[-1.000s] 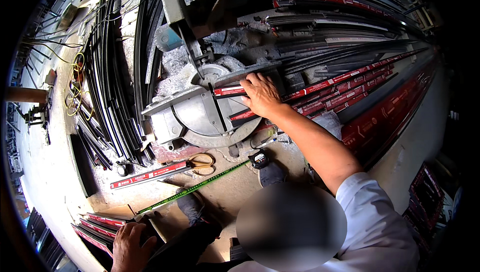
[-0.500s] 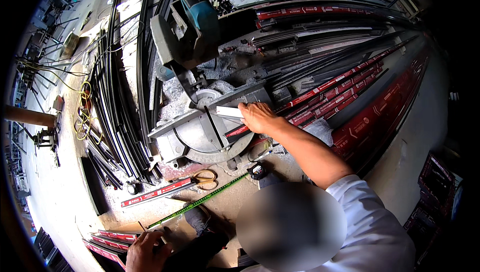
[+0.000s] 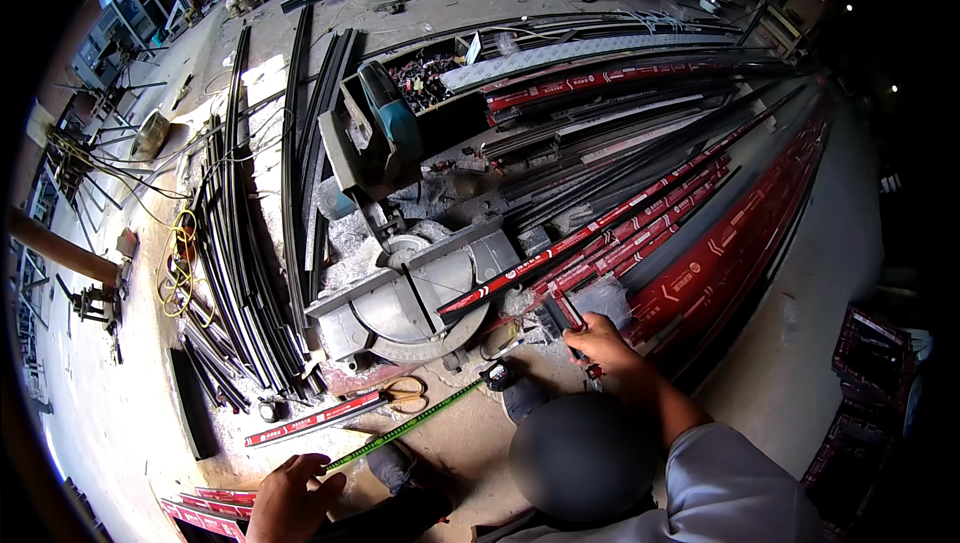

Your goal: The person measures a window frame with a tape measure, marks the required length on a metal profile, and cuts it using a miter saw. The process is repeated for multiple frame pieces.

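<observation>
My right hand (image 3: 600, 341) has its fingers closed round a short dark piece of profile with a red strip (image 3: 567, 309), to the right of the saw; its lower end is hidden by the fingers. At the lower left, my left hand (image 3: 295, 498) is loosely curved, thumb apart from the fingers, with nothing seen in it. Beside its fingertips ends the green blade (image 3: 410, 423) of a tape measure (image 3: 497, 375). The miter saw (image 3: 400, 288) stands ahead, its head raised. A long red-labelled profile (image 3: 520, 271) rests with its near end on the saw's table.
Scissors (image 3: 405, 393) and a short red-labelled bar (image 3: 315, 420) lie before the saw. Bundles of dark profiles (image 3: 240, 273) run along the left. Red-wrapped profiles (image 3: 710, 268) are stacked on the right. A yellow cable (image 3: 178, 278) coils at the far left; more red-labelled pieces (image 3: 205, 513) lie lower left.
My right hand has left the saw table, moving right and nearer to me; the white-faced piece it held there is gone from the table. The view has shifted, showing more floor beyond.
</observation>
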Available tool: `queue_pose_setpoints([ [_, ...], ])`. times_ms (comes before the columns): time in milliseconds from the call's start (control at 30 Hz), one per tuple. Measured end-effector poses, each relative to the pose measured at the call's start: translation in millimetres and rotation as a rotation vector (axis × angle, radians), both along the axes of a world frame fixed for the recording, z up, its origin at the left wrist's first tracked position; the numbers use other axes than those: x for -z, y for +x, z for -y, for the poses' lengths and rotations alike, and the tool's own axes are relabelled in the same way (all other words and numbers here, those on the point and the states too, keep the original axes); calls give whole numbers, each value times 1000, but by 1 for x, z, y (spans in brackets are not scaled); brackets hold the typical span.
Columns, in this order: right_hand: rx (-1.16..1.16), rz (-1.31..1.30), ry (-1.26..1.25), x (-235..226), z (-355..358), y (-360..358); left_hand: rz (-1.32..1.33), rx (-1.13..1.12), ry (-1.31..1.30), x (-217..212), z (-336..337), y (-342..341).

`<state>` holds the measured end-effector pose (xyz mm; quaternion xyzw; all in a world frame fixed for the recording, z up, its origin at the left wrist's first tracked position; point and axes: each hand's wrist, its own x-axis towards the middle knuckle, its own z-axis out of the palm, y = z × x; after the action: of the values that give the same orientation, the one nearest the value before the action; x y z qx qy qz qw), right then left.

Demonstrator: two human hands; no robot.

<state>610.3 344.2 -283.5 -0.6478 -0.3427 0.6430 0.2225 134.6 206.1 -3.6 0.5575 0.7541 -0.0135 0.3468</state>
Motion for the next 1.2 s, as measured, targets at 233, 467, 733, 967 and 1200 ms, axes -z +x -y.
queue_pose_setpoints([
  [233,222,-200,682,-166,-194,-77,42,90,24,3,-4,11],
  [467,32,-143,593,-117,-132,-100,-10,97,3,13,0,-1],
  [733,-198,-36,140,-15,26,-42,75,118,20,11,8,-3],
  [967,-139,-110,164,-22,52,-9,139,13,8,2,4,9],
  [1200,-75,-306,54,-92,57,-27,247,-154,210,9,36,-30],
])
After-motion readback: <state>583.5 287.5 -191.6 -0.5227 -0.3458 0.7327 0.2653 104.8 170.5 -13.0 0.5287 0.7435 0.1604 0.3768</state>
